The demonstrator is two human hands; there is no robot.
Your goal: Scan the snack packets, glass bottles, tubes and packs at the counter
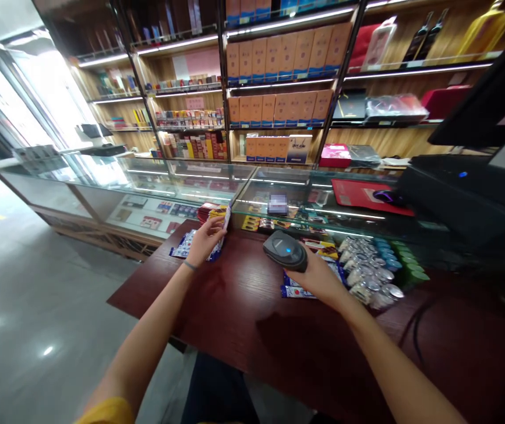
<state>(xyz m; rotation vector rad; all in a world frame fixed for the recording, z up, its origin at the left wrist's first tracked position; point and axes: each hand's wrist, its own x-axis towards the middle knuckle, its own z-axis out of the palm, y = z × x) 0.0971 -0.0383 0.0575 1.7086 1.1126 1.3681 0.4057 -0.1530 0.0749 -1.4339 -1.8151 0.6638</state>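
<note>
My right hand [312, 274] is wrapped round a dark handheld barcode scanner [284, 250], which shows a small blue light on top. Between the fingers of my left hand [207, 238] is a slim white-and-blue packet [228, 217], held up on edge near the glass. Below that hand lie several blue-and-white packets [186, 244] on the dark wooden counter [239, 312]. Similar blue packets [299, 292] lie beneath my right hand, partly hidden by it. Red and yellow packs [212, 211] are stacked just behind my left hand.
Rows of silver-topped containers [369, 271] stand right of my right hand, beside blue and green ones. A glass display case [182, 182] runs behind the counter. A red mat [358, 197] with a mouse [385, 195] lies on it. A dark monitor [477, 88] overhangs the right side.
</note>
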